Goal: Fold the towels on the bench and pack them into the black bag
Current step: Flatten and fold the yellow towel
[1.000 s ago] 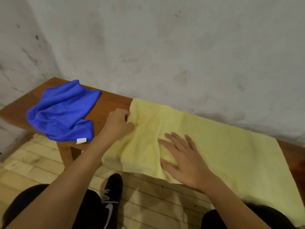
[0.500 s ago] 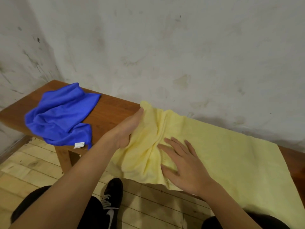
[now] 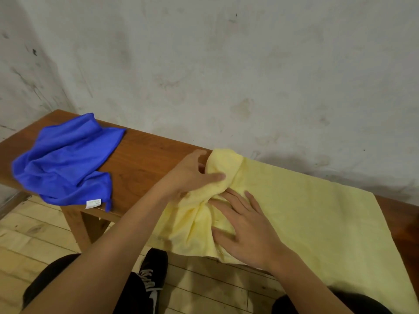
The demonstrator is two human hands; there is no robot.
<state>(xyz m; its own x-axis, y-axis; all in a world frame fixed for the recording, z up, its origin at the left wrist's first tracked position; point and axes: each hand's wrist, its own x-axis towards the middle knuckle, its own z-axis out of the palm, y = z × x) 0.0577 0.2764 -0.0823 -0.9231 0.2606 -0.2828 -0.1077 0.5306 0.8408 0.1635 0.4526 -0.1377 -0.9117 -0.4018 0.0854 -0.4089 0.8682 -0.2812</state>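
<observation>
Bench [image 3: 145,164]: yellow towel [image 3: 306,211] bunched in left hand [image 3: 190,175].

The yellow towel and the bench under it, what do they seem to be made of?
The yellow towel looks like soft, matte terry-type cloth: it bunches into loose folds where the left hand grips it. The bench looks like reddish-brown wood with a smooth finish; faint grain shows.
</observation>
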